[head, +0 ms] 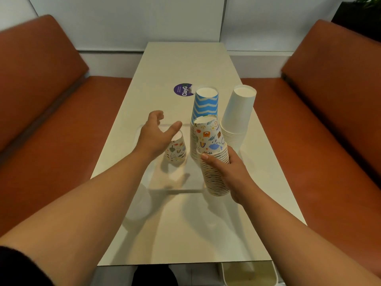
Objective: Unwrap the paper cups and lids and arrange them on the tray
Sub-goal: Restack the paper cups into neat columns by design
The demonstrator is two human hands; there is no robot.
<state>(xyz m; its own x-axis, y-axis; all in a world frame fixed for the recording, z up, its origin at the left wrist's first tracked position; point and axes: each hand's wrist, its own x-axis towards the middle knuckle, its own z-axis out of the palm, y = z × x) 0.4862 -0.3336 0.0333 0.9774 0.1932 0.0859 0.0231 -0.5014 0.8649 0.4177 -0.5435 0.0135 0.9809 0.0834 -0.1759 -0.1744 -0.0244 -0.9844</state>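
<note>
My right hand [231,172] grips a tall upside-down stack of doodle-printed paper cups [212,145], lifted just above the clear tray [177,190]. One doodle-printed cup [176,151] stands upside down on the tray's left part. My left hand [156,133] hovers over that cup with fingers spread and relaxed, holding nothing. Behind the held stack stands a stack topped by a blue-and-white zigzag cup [205,104]. A stack of plain white cups [239,114] stands to its right on the table. No lids show.
The long white table [185,65] carries a round purple sticker [182,89] beyond the cups. Orange bench seats [51,112] flank both sides. A pale bin [249,273] sits on the floor below the near table edge, right.
</note>
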